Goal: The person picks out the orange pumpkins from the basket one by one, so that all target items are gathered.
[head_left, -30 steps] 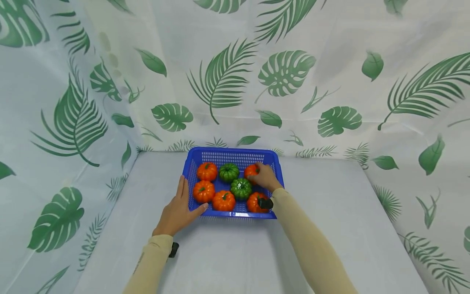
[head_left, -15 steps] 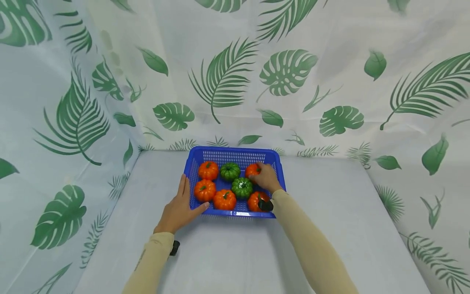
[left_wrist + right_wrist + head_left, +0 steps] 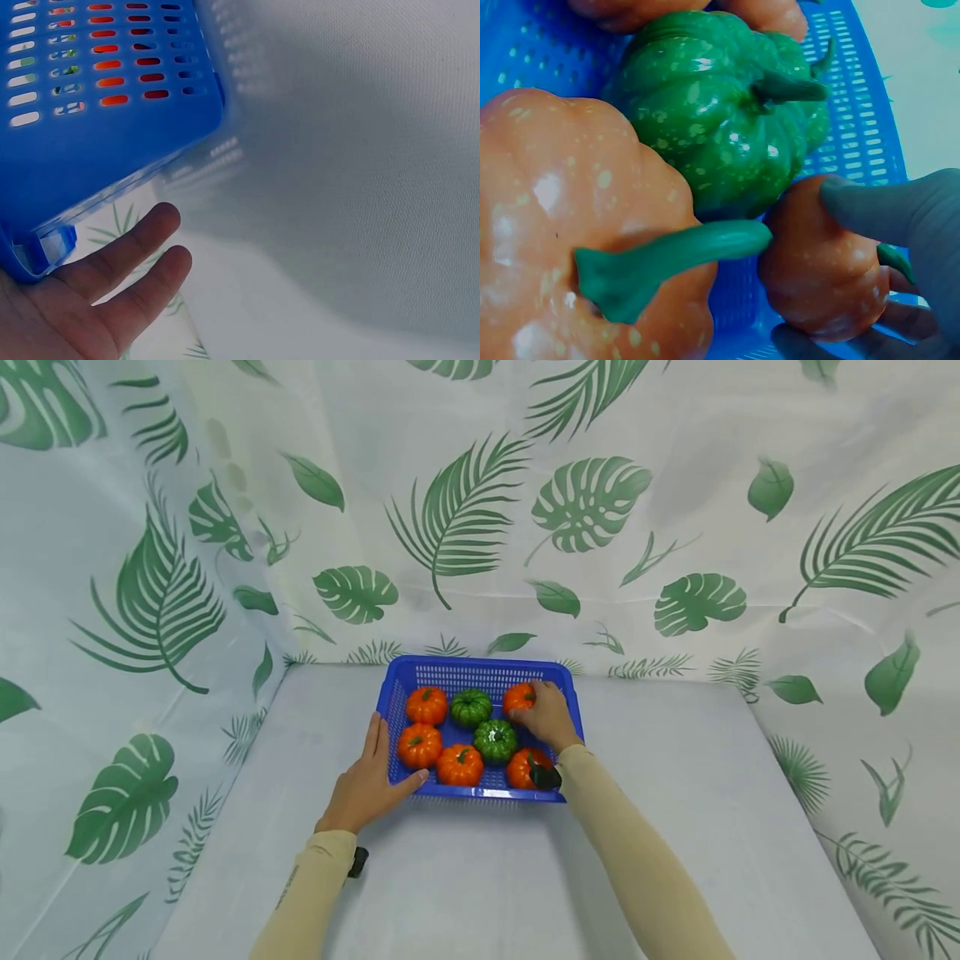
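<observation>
Right hand (image 3: 551,716), thumb and fingers curled, grips glossy orange ribbed pumpkin (image 3: 517,698) toward far right corner of blue perforated plastic basket (image 3: 480,662) on white worktop (image 3: 465,877). Left hand (image 3: 366,791), fingers straight, thumb spread, frames near left corner. Two glossy green pumpkins (image 3: 471,709) (plus four other orange ones) sit inside.

Gap left of held pumpkin (image 3: 517,697), basket wall (image 3: 480,677) behind
</observation>
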Motion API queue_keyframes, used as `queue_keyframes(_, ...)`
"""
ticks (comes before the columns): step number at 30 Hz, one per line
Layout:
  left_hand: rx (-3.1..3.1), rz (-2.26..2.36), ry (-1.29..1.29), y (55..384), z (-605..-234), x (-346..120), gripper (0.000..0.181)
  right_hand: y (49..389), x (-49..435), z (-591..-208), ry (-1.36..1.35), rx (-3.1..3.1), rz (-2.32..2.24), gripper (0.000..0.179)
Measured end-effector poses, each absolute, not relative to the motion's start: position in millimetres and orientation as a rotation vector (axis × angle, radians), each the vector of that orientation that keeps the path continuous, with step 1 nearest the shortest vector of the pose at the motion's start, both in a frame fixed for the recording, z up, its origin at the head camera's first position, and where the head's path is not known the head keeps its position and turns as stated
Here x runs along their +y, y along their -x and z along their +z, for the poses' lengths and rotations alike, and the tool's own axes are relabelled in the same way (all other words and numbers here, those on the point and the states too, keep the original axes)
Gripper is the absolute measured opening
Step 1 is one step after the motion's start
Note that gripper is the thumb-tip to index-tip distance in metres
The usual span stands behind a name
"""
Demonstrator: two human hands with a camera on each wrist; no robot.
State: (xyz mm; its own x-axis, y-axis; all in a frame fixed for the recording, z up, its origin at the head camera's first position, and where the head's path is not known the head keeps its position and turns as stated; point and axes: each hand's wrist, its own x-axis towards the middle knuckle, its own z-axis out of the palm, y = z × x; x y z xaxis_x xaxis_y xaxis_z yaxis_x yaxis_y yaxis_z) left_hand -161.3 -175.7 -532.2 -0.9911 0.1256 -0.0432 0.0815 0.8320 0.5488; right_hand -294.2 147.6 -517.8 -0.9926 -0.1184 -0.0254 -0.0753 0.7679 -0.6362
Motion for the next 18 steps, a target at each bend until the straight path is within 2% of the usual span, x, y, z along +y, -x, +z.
queue_keyframes(18,2.925,0.891,-0.153,161.6,-532.3,-176.0,0.120,285.5,159.7,-491.3,0.276,2.856,-1.347,0.076)
